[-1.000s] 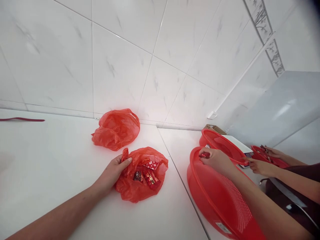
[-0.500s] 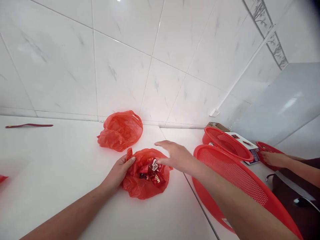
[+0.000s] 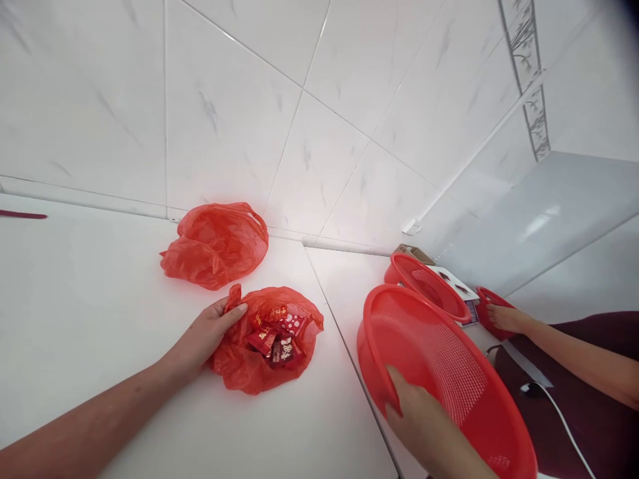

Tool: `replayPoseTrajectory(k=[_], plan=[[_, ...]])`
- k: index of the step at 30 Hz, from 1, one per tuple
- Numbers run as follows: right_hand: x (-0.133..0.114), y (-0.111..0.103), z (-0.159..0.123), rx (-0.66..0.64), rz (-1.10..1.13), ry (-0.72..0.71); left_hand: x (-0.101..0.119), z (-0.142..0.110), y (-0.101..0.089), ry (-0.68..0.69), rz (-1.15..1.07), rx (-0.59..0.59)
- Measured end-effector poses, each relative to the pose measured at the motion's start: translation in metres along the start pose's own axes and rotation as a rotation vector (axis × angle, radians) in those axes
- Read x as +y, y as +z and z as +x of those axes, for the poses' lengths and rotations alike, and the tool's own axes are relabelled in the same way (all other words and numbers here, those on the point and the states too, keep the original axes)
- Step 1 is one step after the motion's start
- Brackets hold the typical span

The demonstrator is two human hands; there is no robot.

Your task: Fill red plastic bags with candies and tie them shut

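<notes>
The left grip (image 3: 212, 332) is closed on the bunched edge of a red bag (image 3: 243, 378). The thumb lies on top; the other fingers are mostly hidden behind the plastic. The bag sits open on the white surface (image 3: 124, 313), just right of this grip. In it are several small packets (image 3: 283, 351), red, dark and spotted; they overlap too much to count, and their lettering is too small to read.

The right grip (image 3: 419, 419) is well to the right of the left one, closed on the near side of a large red basket (image 3: 399, 322), pinching the wall between thumb and fingers. This grip is blurred, its forearm is cut off below, and it covers part of the basket. Whether its palm holds anything else cannot be told.

Beyond the left grip, a second bag (image 3: 219, 246) lies crumpled near the tiled wall (image 3: 239, 113). Farther left, a thin dark strip (image 3: 22, 214) is cut off by the edge of view. Beyond the right grip are a smaller basket (image 3: 429, 286) and a partly hidden box (image 3: 414, 253). Farther right, another person's hand (image 3: 506, 319) reaches into a third basket (image 3: 486, 313); its fingertips are hard to make out.
</notes>
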State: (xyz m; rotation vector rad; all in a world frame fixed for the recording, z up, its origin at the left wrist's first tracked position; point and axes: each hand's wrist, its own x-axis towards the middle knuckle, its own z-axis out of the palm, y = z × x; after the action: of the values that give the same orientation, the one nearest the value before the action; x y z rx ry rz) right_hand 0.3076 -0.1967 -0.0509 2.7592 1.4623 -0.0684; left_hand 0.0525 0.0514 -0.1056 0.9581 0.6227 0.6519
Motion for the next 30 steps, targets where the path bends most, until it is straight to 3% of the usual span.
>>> replayPoseTrajectory(k=[2, 5, 12, 14, 16, 18, 19, 20, 23, 26, 30], plan=[[-0.004, 0.017, -0.009, -0.021, -0.108, 0.004, 0.000, 0.000, 0.001, -0.008, 0.006, 0.011], [-0.013, 0.024, -0.015, -0.069, -0.279, -0.042, -0.001, 0.000, 0.001, -0.009, 0.007, 0.024], [-0.006, 0.002, -0.008, -0.048, -0.296, 0.000, -0.002, 0.001, -0.001, -0.017, 0.013, 0.012], [0.002, -0.009, -0.005, 0.046, -0.242, 0.009, -0.001, 0.000, 0.000, 0.000, 0.007, 0.013], [0.002, -0.017, -0.004, 0.271, -0.168, -0.024, 0.000, -0.001, 0.001, 0.019, 0.002, 0.022], [-0.008, -0.018, -0.005, 0.502, -0.061, -0.118, 0.000, -0.001, 0.002, 0.032, 0.001, 0.030], [-0.017, -0.017, -0.005, 0.548, 0.003, -0.188, 0.000, -0.002, 0.002, 0.038, 0.002, 0.028], [-0.029, -0.014, -0.004, 0.538, 0.070, -0.266, 0.000, -0.002, 0.003, 0.046, 0.001, 0.023], [-0.068, -0.002, 0.005, 0.339, 0.239, -0.437, 0.000, -0.002, 0.003, 0.074, -0.005, 0.015], [-0.098, 0.013, 0.028, 0.253, 0.354, -0.460, -0.001, -0.003, 0.004, 0.103, -0.020, 0.011], [-0.113, 0.034, 0.058, 0.175, 0.328, -0.392, 0.001, -0.004, 0.003, 0.136, -0.023, 0.006]])
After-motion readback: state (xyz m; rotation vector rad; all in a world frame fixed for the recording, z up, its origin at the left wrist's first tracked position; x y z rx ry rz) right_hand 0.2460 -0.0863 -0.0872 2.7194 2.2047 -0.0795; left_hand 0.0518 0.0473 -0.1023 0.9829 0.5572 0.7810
